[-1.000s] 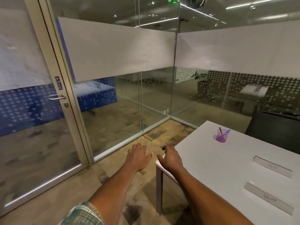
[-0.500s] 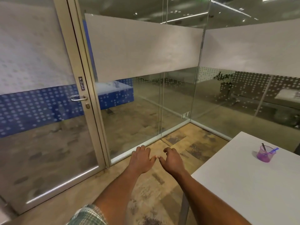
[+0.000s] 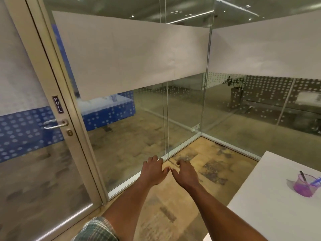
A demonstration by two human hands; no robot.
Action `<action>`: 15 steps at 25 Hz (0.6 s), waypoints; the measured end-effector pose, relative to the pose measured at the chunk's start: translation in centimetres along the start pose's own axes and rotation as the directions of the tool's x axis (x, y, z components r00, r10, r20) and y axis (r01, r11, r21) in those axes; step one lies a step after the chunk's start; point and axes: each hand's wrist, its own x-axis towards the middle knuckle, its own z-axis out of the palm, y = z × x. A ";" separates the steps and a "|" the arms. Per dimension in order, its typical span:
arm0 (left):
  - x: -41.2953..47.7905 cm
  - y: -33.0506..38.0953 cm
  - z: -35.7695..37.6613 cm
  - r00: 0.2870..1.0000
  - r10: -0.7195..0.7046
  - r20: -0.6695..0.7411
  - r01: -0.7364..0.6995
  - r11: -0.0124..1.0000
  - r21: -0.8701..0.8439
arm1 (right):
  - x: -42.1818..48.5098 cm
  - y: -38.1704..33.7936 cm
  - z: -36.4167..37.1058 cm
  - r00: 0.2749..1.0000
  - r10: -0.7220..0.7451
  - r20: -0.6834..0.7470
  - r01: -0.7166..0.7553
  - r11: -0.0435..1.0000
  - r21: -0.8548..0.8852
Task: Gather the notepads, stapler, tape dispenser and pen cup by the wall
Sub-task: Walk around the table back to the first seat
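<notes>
Left grip (image 3: 152,171) and right grip (image 3: 185,174) are both stretched out in front, palms down, side by side above the floor (image 3: 173,216), thumbs tip to tip or very nearly; I can't tell whether they touch. Both are released, fingers loosely bent, nothing held in either one. A checked sleeve (image 3: 99,230) shows at the bottom edge on the left arm, and the right forearm runs in from the lower right, just beside the corner of the white bench (image 3: 269,214). Over on that bench, well apart from both grips and off to the right, stands the pen cup (image 3: 304,186): see-through purple, upright, near the far left corner of the top, with a dark pen and a blue one leaning out of it. Straight ahead of the fingertips is the glass wall (image 3: 139,127), a wide frosted band across its upper half and clear glass below, meeting a second glass pane at the corner behind the bench. On the left is the door (image 3: 34,162) in its pale metal frame, with a PULL sign (image 3: 57,104) above a lever handle (image 3: 55,124) and a lock just under it. Through the glass, far right, a plant (image 3: 234,83) sits in a tall pot.
</notes>
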 end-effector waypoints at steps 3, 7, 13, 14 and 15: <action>6.4 1.9 0.3 0.999 0.038 -0.006 -0.038 0.999 -0.003 | 5.8 2.3 -1.2 0.999 0.016 -0.037 -0.016 1.000 -0.007; 12.5 4.2 1.6 0.995 0.101 0.027 -0.101 0.995 0.019 | 11.0 5.0 -2.5 0.997 0.056 -0.061 -0.056 0.998 0.003; 21.6 7.8 4.1 0.976 0.208 0.062 -0.207 0.978 -0.020 | 17.7 10.0 -3.7 0.980 0.156 -0.127 -0.159 0.987 -0.012; 23.1 8.3 4.6 0.972 0.226 0.066 -0.224 0.974 -0.034 | 18.9 10.7 -3.8 0.973 0.180 -0.143 -0.183 0.983 -0.011; 24.6 8.8 5.2 0.966 0.250 0.068 -0.247 0.968 -0.043 | 20.0 11.4 -4.0 0.966 0.205 -0.158 -0.208 0.978 -0.007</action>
